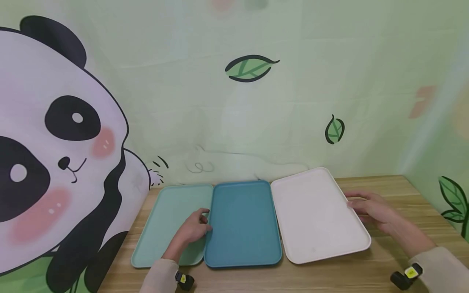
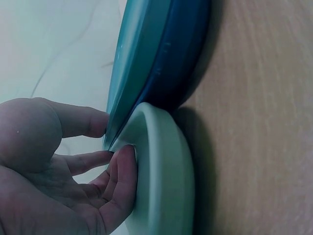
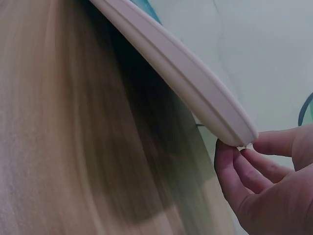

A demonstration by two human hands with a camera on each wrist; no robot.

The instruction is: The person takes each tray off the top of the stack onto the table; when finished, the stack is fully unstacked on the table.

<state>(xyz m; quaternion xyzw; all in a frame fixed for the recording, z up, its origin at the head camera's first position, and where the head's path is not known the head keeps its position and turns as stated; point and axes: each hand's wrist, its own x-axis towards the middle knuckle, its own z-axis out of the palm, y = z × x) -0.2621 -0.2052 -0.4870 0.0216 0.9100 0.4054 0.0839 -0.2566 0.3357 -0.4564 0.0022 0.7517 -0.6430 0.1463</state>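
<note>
Three rectangular trays lie side by side: a light green tray [image 1: 172, 219] at the left, a blue tray [image 1: 242, 224] in the middle and a white tray [image 1: 318, 219] at the right. My left hand [image 1: 193, 227] reaches over the green tray and pinches the blue tray's left rim, its thumb on top. In the left wrist view, the lower fingers [image 2: 124, 176] curl down against the inside of the green tray. My right hand [image 1: 373, 209] holds the white tray's right edge, thumb above and fingers beneath. That edge is raised, and the tray slants down toward the blue one.
The trays are on a wood-grain table [image 1: 388, 187]. Behind it hangs a pale green backdrop [image 1: 176, 101] printed with leaves and a large panda [image 1: 80, 162]. The backdrop continues along the right side.
</note>
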